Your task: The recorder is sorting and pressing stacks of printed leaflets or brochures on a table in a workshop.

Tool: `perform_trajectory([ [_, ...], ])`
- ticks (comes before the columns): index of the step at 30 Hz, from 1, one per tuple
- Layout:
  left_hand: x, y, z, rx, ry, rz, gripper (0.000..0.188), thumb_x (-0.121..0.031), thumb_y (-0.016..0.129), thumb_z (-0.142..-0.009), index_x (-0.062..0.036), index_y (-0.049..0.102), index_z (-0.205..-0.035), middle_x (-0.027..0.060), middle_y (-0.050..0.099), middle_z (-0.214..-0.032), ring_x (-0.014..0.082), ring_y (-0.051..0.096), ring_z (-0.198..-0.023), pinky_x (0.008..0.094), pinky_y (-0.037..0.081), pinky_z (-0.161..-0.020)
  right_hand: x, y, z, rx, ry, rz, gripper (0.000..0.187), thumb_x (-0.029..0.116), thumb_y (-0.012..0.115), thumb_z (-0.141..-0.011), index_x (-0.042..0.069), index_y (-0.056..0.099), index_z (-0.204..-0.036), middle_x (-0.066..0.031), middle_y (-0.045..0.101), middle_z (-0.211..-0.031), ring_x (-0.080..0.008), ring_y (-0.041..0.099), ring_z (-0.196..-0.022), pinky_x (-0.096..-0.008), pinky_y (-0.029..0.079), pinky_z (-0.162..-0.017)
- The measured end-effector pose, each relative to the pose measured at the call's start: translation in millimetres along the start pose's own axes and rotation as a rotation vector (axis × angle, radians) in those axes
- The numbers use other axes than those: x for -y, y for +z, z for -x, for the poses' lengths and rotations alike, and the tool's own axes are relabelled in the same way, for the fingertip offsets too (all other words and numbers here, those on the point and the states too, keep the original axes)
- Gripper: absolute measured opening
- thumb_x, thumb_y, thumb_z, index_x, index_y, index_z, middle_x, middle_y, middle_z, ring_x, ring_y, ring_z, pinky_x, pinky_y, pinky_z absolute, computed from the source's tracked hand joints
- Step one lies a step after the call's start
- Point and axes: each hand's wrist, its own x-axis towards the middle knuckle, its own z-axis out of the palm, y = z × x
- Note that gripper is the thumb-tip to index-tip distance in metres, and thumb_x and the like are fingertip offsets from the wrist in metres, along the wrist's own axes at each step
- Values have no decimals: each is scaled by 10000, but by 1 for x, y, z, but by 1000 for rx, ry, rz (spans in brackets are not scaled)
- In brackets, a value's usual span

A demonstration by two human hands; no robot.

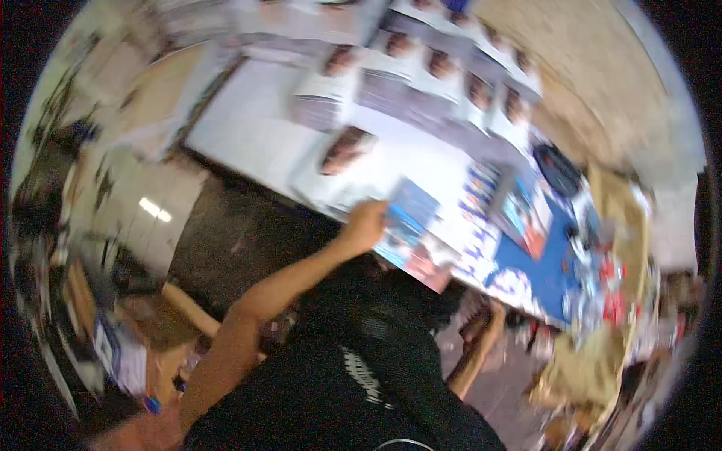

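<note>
I am looking down through the head view, and the left hand is pinching a blue-and-red booklet by its left edge. The booklet is lying aslant at the near edge of the white table, its reddish end reaching out toward the person; blur is keeping me from telling whether it is resting on the tabletop or hanging just above it. The right hand is hanging lower and to the right, just off the table's near edge and apart from the booklet. I cannot tell whether its fingers are spread or pressed together, nor whether it is holding anything.

Just beyond the left hand, a white portrait-covered pile is sitting on the table, and more white stacks are standing farther off. To the right, a thick book pile is lying by a blue surface, with clear-and-red bottles crowding the right end.

I am judging the step in hand to be the handling of this single booklet, one-handed. As I am reading it, the next move is calling for a firm pinch and a level wrist, since the booklet's free end is lacking a second hand's support.
</note>
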Motion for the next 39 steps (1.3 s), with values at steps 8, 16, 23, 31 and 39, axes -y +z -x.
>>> perform_trajectory([
  [8, -16, 5, 8, 55, 83, -203, 476, -107, 731, -799, 30, 613, -1239, 191, 637, -1022, 342, 636, -929, 441, 506, -836, 28, 55, 21, 655, 381, -319, 449, 284, 521, -958, -15, 563, -1289, -149, 689, -1047, -232, 684, -776, -326, 562, -638],
  [16, -27, 18, -4, 148, -104, 186, 537, -131, 688, -842, 61, 554, -1325, 190, 720, -1095, 273, 732, -895, 343, 577, -761, 55, 74, -36, 553, 602, -368, 407, 344, 530, -988, -8, 667, -1141, -107, 694, -861, -178, 634, -714, -301, 501, -581],
  [23, -30, 33, -15, 259, -318, 527, 577, -71, 646, -919, 44, 426, -1440, 214, 627, -1286, 256, 656, -1092, 345, 568, -887, 137, 149, -46, 541, -176, 544, 514, 304, 646, -939, -12, 577, -1339, -237, 687, -1157, -265, 720, -885, -365, 552, -794],
  [31, -32, 36, -20, 261, -363, 654, 533, -63, 623, -933, 44, 442, -1423, 239, 597, -1318, 282, 623, -1167, 365, 541, -967, 106, 176, -47, 463, -521, 886, 562, 233, 656, -894, 21, 517, -1396, -254, 502, -1430, -425, 618, -1142, -474, 526, -940],
  [39, -37, 36, -20, 238, -328, 539, 522, -40, 615, -914, 50, 462, -1405, 221, 631, -1272, 268, 643, -1125, 347, 558, -927, 106, 177, -47, 494, -566, 992, 564, 217, 666, -874, 26, 525, -1386, -231, 507, -1436, -438, 641, -1087, -477, 551, -891],
])
